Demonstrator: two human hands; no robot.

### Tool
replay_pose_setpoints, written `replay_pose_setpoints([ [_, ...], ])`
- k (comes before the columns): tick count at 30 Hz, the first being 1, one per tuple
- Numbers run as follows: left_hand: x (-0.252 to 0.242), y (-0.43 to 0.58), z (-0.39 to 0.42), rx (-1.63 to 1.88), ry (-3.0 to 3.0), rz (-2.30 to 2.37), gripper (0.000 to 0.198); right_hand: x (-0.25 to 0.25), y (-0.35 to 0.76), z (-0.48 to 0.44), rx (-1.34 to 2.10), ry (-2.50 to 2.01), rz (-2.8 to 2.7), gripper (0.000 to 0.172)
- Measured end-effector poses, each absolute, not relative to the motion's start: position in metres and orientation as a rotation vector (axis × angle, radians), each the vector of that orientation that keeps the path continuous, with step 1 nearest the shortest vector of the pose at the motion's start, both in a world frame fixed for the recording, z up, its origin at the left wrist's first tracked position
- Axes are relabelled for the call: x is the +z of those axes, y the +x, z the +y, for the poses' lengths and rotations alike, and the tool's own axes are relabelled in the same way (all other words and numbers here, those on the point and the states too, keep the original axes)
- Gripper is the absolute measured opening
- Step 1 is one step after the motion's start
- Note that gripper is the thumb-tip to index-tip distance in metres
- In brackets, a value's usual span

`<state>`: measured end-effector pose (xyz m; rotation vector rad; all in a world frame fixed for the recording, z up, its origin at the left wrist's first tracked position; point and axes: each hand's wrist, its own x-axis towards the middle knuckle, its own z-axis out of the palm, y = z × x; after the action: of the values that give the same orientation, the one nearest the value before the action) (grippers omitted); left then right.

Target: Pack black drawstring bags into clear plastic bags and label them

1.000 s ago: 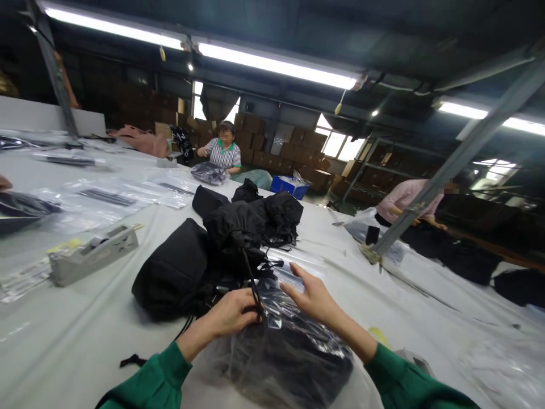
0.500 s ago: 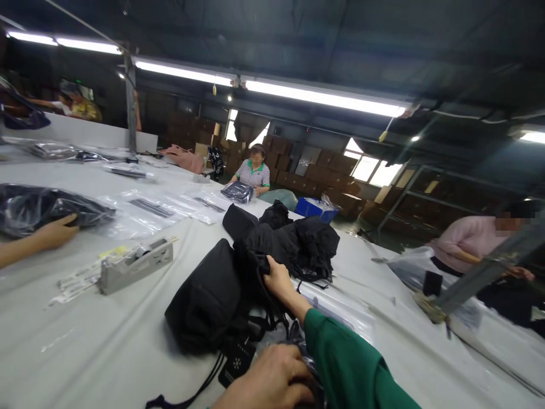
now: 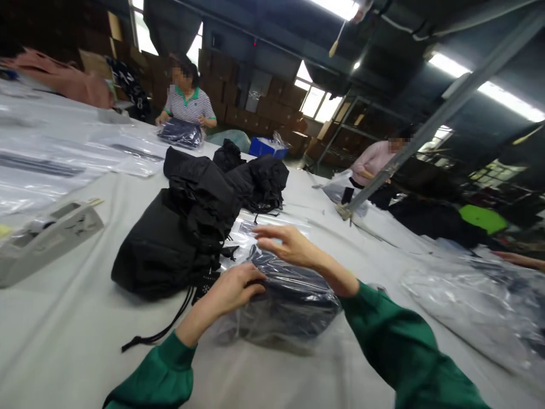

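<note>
A clear plastic bag (image 3: 293, 301) with a dark folded item inside lies on the white-covered table in front of me. At its left edge, my left hand (image 3: 230, 289) has its fingers curled on the plastic. My right hand (image 3: 287, 245) is over the bag's far side, fingers stretched out and holding nothing. Left of the bag rests a pile of black drawstring pouches (image 3: 200, 210), one with a cord trailing toward me. A black hang tag (image 3: 205, 287) shows partly behind my left wrist.
A grey tape dispenser (image 3: 51, 238) stands at left, with flat clear bags (image 3: 46, 165) beyond. Across the table a person (image 3: 187, 102) handles a bagged item. A slanted metal post (image 3: 409, 147) rises at right, near another person (image 3: 374, 159) and loose plastic (image 3: 464, 301).
The view has swung right. My right hand has let go of the black pouches and moved over the plastic bag. My left hand has shifted to the bag's left edge.
</note>
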<state>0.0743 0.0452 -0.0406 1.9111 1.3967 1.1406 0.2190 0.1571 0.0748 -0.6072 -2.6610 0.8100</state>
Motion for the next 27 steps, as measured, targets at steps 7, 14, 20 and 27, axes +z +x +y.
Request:
replay_pose_setpoints([
  [7, -0.033, 0.076, 0.043, 1.122, 1.974, 1.398, 0.018, 0.021, 0.325, 0.116, 0.662, -0.917, -2.553, 0.027],
  [14, -0.020, 0.084, 0.036, 1.088, 1.859, 1.530, 0.014, 0.000, 0.316, 0.118, 0.729, -0.901, -2.376, 0.011],
  [20, -0.026, 0.085, 0.035, 1.052, 1.840, 1.531, 0.024, 0.001, 0.345, 0.114, 0.714, -0.922, -2.160, 0.023],
  [27, -0.050, 0.073, 0.043, 0.978, 1.782, 1.571, 0.041, 0.006, 0.549, 0.124, 0.494, -1.627, -1.532, 0.047],
])
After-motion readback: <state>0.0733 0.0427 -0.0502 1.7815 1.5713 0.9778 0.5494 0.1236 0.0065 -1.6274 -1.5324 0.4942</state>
